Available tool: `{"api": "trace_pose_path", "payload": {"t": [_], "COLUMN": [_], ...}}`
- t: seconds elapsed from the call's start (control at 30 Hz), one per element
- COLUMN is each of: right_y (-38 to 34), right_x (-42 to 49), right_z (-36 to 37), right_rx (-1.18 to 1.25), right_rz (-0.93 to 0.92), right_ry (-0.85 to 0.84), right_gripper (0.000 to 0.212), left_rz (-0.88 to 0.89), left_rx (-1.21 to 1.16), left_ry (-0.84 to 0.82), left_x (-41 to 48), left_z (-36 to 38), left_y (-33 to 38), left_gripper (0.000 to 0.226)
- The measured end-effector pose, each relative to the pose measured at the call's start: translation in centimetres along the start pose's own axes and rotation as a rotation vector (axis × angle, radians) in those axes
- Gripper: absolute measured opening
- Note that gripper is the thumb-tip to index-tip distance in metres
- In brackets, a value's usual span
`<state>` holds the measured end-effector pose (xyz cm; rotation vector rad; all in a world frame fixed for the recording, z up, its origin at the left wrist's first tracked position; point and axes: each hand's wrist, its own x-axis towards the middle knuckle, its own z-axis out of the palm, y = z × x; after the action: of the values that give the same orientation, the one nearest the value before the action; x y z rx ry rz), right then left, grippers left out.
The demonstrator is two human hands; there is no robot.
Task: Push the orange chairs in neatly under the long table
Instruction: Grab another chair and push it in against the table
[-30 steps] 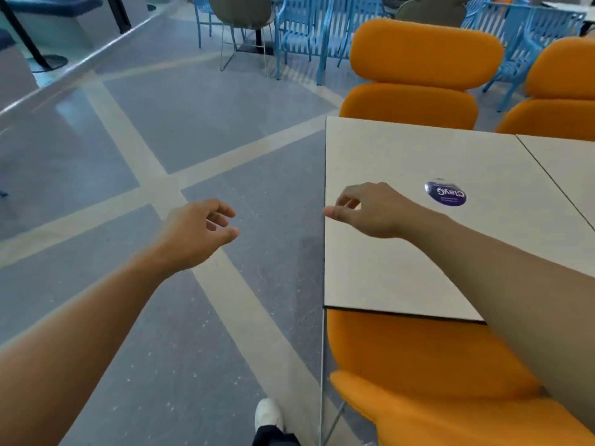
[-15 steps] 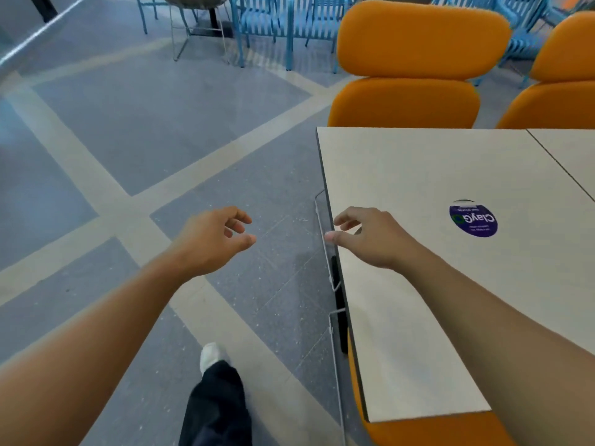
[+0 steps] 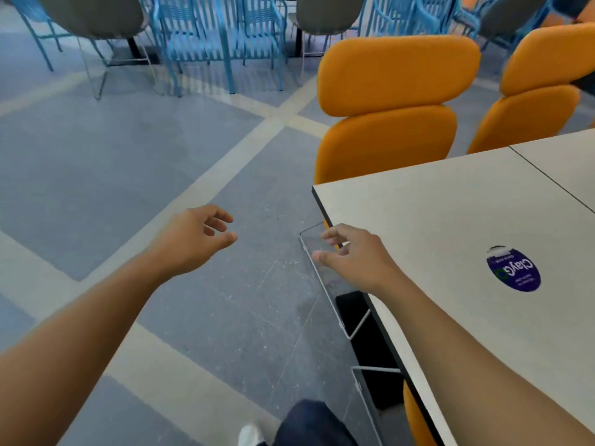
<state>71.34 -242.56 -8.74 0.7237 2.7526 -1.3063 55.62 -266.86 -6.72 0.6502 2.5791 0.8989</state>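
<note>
The long pale table (image 3: pixel 450 220) fills the right side, with a round purple sticker (image 3: pixel 513 268) on top. Beyond its far edge stands an orange chair (image 3: pixel 392 104), and a second orange chair (image 3: pixel 544 88) is further right. A sliver of another orange chair (image 3: pixel 415 416) shows under the table's near edge, with its wire legs sticking out to the left. My right hand (image 3: pixel 357 257) hovers at the table's left edge, fingers loosely curled, holding nothing. My left hand (image 3: pixel 193 239) hangs over the floor, relaxed and empty.
Grey floor with pale stripes (image 3: pixel 193 194) spreads to the left. Blue slatted chairs (image 3: pixel 219 37) and grey shell chairs (image 3: pixel 93 14) stand in a row at the back. My dark trouser leg and white shoe (image 3: pixel 251 434) show at the bottom.
My view has swung left along the table's end; the near orange chair has slipped almost out of sight under the table. Both hands stay empty, the right drifting off the tabletop to its edge.
</note>
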Motion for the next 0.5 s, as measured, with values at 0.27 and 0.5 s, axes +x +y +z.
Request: {"api": "trace_pose_path", "payload": {"t": [0.27,0.5], "right_y": [-1.2,-1.0], "right_x": [11.2,24.4], "right_z": [-1.3,-5.6], "right_rx": [0.017,0.002], "right_rz": [0.098,0.156], "right_ry": [0.088,0.165], "right_gripper": [0.033,0.038], "left_rz": [0.094,0.143], "left_rx": [-0.005,0.015], "left_ry": [-0.054,-0.112], "left_x": [14.3,28.4], "left_z": [-3.2,-3.0], "left_y": [0.0,2.5], "left_gripper": [0.029,0.029]}}
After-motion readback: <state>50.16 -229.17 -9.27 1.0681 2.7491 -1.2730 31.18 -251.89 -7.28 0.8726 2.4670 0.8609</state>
